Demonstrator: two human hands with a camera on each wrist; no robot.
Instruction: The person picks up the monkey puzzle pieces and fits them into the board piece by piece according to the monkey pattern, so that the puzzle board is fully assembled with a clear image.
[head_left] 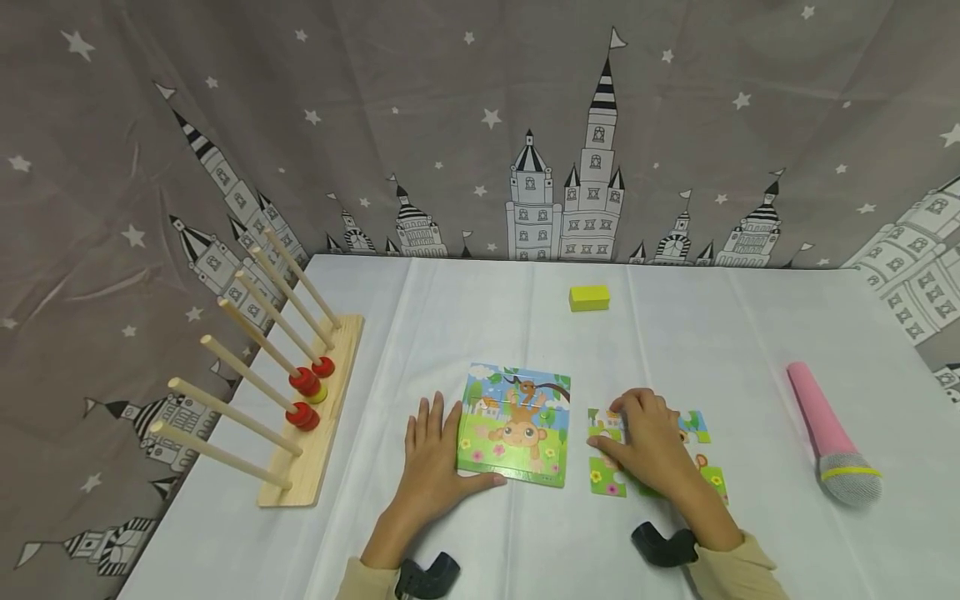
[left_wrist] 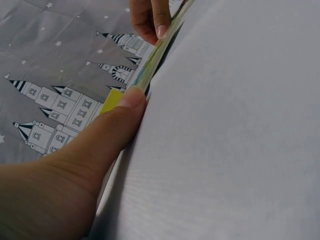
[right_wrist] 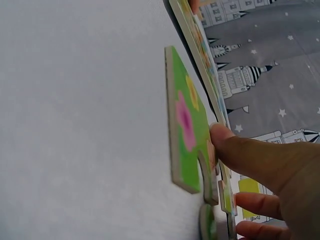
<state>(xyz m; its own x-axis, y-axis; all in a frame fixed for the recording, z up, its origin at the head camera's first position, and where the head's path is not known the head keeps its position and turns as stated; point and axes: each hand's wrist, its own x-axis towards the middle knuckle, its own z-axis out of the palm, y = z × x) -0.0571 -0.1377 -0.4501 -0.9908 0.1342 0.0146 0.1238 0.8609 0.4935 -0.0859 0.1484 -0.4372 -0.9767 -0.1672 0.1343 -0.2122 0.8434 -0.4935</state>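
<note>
My left hand (head_left: 431,471) rests on the white table, fingers straight along the left side of a square monkey picture puzzle (head_left: 517,425). Its thumb (left_wrist: 131,102) lies along the puzzle's near edge. Over a group of loose jigsaw pieces to the right is my right hand (head_left: 651,437), fingers bent. Its thumb and fingertips pinch a jigsaw piece (head_left: 604,423) at the group's left side. Just nearer lies a green piece with flowers (right_wrist: 185,120), close under the right thumb (right_wrist: 227,137). The palm covers some middle pieces, while others (head_left: 695,425) show past the hand.
A yellow block (head_left: 588,298) sits near the table's back edge. On the left stands a wooden peg board (head_left: 341,375) with slanting rods and several red and yellow rings (head_left: 303,382). A pink toy microphone (head_left: 828,425) lies at the right. Grey castle-print cloth (head_left: 450,100) hangs behind.
</note>
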